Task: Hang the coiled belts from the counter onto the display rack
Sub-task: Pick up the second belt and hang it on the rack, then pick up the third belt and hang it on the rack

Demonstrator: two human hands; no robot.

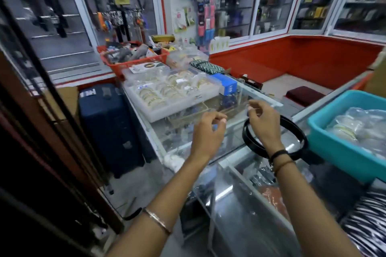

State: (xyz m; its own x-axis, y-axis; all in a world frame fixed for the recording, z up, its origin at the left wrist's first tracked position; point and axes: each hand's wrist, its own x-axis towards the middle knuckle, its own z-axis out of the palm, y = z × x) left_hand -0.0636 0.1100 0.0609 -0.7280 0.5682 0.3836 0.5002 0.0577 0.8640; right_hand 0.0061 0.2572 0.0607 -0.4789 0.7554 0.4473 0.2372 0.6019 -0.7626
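A black belt [300, 131] lies in a loose, wide coil on the glass counter [234, 158], right beside a turquoise tub. My right hand [264, 123] hovers over the coil's left part without touching it. Its thumb and forefinger are pinched together, and I cannot tell whether something thin sits between them. My left hand [208, 133] floats above the glass to the left, fingers curled and apart, holding nothing. At the back left, a display rack [123, 16] carries dark belts and coloured key rings.
The turquoise tub [334, 144] of bagged items stands on the right. A white tray of bangles [158, 112], a blue box [226, 85] and a red basket [129, 64] fill the far counter. A dark blue suitcase [108, 127] stands on the floor to the left. Glass cabinets line the walls.
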